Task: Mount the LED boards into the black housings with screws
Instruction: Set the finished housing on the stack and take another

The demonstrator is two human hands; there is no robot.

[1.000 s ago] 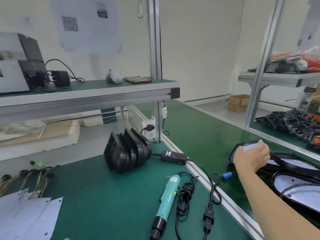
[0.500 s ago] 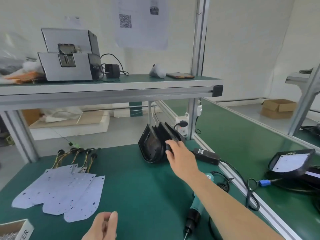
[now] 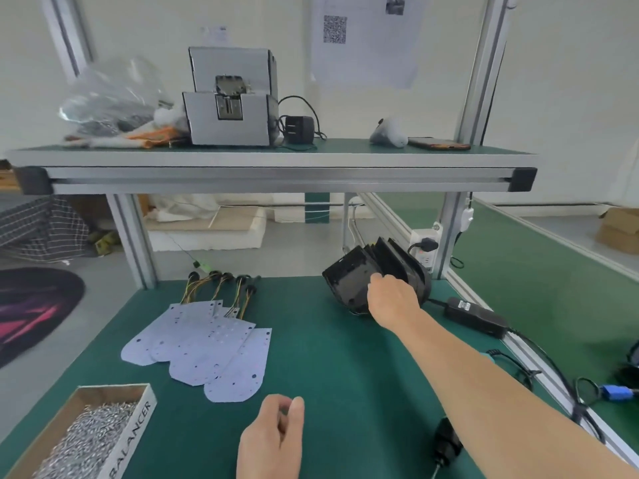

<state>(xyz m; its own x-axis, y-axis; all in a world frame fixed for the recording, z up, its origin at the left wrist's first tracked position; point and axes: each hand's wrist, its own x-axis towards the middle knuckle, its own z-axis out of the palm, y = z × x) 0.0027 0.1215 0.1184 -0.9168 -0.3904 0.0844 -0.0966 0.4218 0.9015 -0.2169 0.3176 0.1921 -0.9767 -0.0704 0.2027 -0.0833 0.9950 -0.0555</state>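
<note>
White wall (image 3: 553, 81), aluminium shelf (image 3: 276, 174), grey floor (image 3: 294, 257)

Black housings (image 3: 380, 274) stacked on edge at worktop rear; white LED boards (image 3: 204, 347) fanned flat; screws (image 3: 86, 440) loose in box

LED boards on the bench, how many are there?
4 LED boards overlap in a fan on the green mat, left of the black housings; others may be hidden underneath.

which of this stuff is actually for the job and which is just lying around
For the job:
black housings, gripped by the right hand
LED boards
box of screws
screwdriver

Lying about:
phone
plastic bag
cardboard box on the floor
</note>
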